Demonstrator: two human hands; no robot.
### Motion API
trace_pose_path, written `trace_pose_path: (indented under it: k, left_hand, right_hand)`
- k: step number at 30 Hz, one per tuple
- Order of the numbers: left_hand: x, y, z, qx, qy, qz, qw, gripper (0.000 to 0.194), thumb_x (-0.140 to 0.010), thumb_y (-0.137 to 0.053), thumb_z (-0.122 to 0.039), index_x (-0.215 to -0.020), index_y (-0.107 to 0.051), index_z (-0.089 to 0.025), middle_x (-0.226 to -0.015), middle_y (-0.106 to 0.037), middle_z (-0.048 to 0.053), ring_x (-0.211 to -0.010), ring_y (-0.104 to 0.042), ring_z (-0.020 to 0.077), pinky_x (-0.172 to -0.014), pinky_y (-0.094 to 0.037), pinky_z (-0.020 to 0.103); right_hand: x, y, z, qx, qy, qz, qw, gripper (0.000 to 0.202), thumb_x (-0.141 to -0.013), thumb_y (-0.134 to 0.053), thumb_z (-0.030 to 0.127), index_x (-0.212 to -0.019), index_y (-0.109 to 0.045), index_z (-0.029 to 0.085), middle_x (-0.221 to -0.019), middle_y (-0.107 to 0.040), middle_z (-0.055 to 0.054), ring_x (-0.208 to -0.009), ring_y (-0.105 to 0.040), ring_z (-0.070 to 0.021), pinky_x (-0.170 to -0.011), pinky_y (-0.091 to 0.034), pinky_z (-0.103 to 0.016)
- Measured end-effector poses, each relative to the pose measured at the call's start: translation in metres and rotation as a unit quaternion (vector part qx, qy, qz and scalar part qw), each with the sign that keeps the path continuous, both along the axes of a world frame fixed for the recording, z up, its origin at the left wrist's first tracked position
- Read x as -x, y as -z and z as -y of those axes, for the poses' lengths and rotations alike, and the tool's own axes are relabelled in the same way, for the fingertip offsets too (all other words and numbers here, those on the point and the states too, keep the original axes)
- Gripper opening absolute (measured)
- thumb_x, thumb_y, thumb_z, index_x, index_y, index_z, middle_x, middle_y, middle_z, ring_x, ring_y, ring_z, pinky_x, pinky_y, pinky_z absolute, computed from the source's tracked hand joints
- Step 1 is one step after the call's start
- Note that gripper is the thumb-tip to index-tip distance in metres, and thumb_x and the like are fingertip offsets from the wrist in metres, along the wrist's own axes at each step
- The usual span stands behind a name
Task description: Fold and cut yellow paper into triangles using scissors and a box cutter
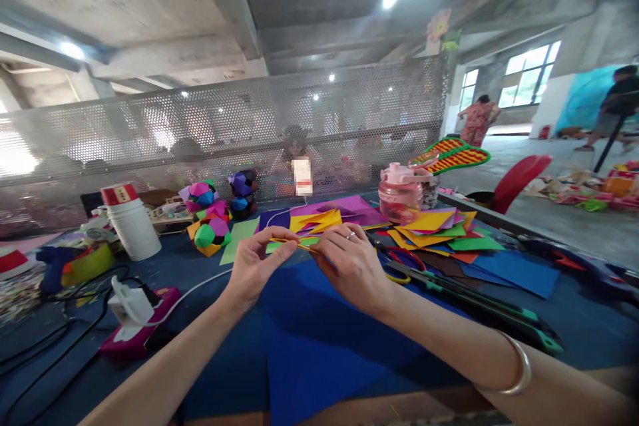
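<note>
My left hand (257,259) and my right hand (354,266) meet above the middle of the table. Between their fingertips they pinch a small, thin piece of yellow paper (303,245), seen nearly edge-on; the fingers cover much of it. Below them lies a large blue sheet (319,346). Just beyond the hands are a light green sheet (238,239), folded yellow paper (319,219) and purple paper (359,210). Scissors (399,273) lie beside my right hand, and a long black and green utility knife (479,299) stretches beneath my right forearm.
Multicoloured paper balls (212,233), stacked paper cups (134,229) and a plugged power strip (144,329) with cables stand left. Coloured paper (429,229), a pink bottle (401,198) and a glue gun (579,263) are right. A perforated metal screen (329,113) closes the back.
</note>
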State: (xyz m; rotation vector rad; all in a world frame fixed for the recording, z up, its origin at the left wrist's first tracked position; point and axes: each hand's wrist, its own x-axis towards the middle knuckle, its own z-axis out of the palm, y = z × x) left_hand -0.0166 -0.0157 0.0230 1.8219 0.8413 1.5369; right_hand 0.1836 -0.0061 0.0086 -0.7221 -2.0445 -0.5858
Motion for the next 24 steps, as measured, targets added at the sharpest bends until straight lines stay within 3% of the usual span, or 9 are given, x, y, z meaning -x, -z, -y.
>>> trace_pose_path:
  k: [10, 15, 19, 24]
  left_hand:
    - [-0.003, 0.004, -0.006, 0.16, 0.026, 0.101, 0.982, 0.025, -0.067, -0.085, -0.035, -0.086, -0.079, -0.019, -0.088, -0.076, 0.004, -0.085, -0.065, 0.0166, -0.077, -0.048, 0.024]
    - [-0.005, 0.003, -0.008, 0.202, 0.014, 0.126, 0.971, 0.031, -0.064, -0.086, -0.032, -0.091, -0.08, -0.019, -0.107, -0.074, 0.004, -0.09, -0.064, 0.0145, -0.079, -0.047, 0.02]
    - [-0.004, 0.003, -0.009, 0.227, 0.025, 0.126, 0.965, 0.032, -0.062, -0.088, -0.034, -0.087, -0.079, -0.016, -0.092, -0.074, 0.004, -0.076, -0.063, 0.0114, -0.069, -0.047, 0.019]
    - [-0.002, 0.006, -0.011, 0.236, 0.04, 0.137, 0.961, 0.034, -0.057, -0.092, -0.037, -0.077, -0.078, -0.014, -0.081, -0.073, 0.005, -0.076, -0.067, 0.0148, -0.077, -0.052, 0.025]
  right_hand:
    - [-0.001, 0.002, -0.003, -0.024, 0.03, 0.022, 0.999, 0.026, -0.098, -0.048, 0.017, -0.076, -0.061, 0.019, -0.076, -0.063, -0.003, -0.08, -0.052, -0.0184, -0.081, -0.036, -0.034]
    - [-0.003, 0.005, -0.006, -0.032, 0.032, 0.031, 0.999, 0.025, -0.098, -0.047, 0.017, -0.079, -0.062, 0.019, -0.077, -0.064, -0.003, -0.081, -0.051, -0.0184, -0.083, -0.035, -0.035]
    - [-0.003, 0.006, -0.007, -0.025, 0.032, 0.032, 0.999, 0.026, -0.099, -0.046, 0.018, -0.078, -0.062, 0.02, -0.078, -0.064, -0.003, -0.082, -0.051, -0.0188, -0.083, -0.035, -0.035]
    - [-0.003, 0.007, -0.007, -0.007, 0.026, 0.023, 0.999, 0.027, -0.099, -0.047, 0.018, -0.077, -0.062, 0.02, -0.078, -0.064, -0.004, -0.082, -0.052, -0.0188, -0.084, -0.036, -0.035]
